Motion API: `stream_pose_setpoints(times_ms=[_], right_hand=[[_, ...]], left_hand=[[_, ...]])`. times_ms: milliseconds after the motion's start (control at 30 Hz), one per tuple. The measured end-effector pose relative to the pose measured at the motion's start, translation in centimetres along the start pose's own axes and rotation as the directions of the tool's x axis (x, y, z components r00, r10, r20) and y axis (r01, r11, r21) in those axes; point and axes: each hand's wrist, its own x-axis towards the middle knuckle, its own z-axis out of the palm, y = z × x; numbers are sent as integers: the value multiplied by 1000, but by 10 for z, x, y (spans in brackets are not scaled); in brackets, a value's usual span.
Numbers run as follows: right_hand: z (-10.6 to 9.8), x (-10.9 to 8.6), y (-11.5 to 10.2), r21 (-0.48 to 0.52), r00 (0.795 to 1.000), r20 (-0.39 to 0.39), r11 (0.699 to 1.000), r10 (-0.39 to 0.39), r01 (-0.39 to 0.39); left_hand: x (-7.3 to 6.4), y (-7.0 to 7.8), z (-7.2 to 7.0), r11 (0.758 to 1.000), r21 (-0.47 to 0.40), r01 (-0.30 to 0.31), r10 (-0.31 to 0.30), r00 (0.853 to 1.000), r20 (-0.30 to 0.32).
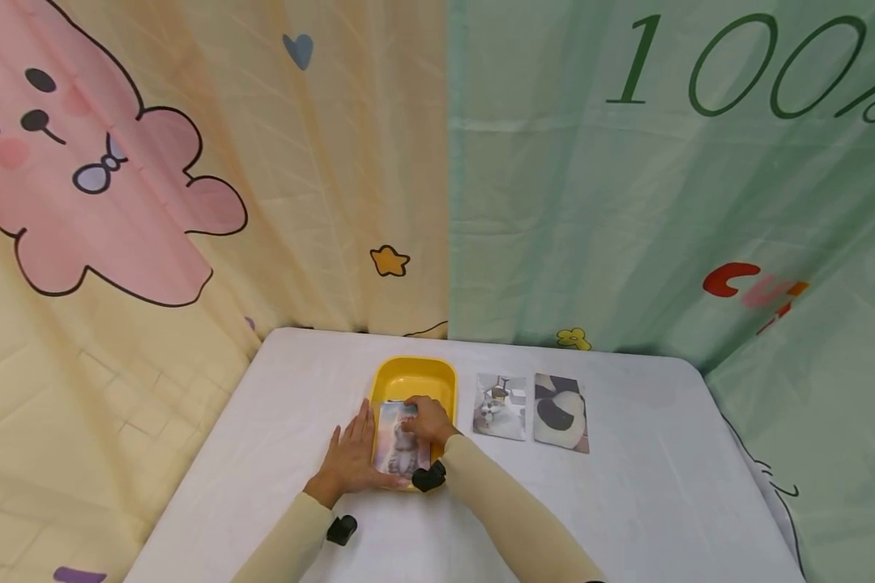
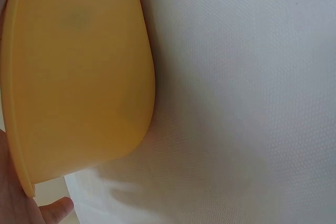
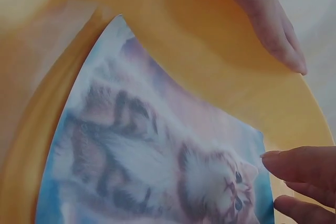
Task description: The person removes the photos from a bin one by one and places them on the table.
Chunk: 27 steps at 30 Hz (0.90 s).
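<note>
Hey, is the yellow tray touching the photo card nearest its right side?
Apart. The head view shows white tablecloth between the yellow tray and that photo card.

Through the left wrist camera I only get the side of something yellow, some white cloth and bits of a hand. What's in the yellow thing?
Observer: A picture of a kitten is in that yellow tray.

Visitor: Ooh! Is anyone touching the kitten picture?

Observer: Yes, in the right wrist view the fingers of the right hand touch the edge by the kitten's head.

Visitor: Are there any other pictures nearby?

Observer: Two more pictures lie side by side, to the right of the tray in the head view.
</note>
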Motion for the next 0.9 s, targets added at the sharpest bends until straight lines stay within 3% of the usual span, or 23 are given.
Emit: stream_pose_setpoints(times_ms=[533,700,900], right_hand=[[-4,-6,-2,57,997,-56,997,-51,54],[-6,-7,0,179,992,-96,979,-80,96],[-9,-3,3,348,986,-121,926,-112,148]], left_hand=[[-3,3,-1,1000,-8,5,-5,1000,9],[-3,2,-1,1000,-1,-1,1,1000,-3],[-2,1,0,1000,1,-9,9,1000,-12]])
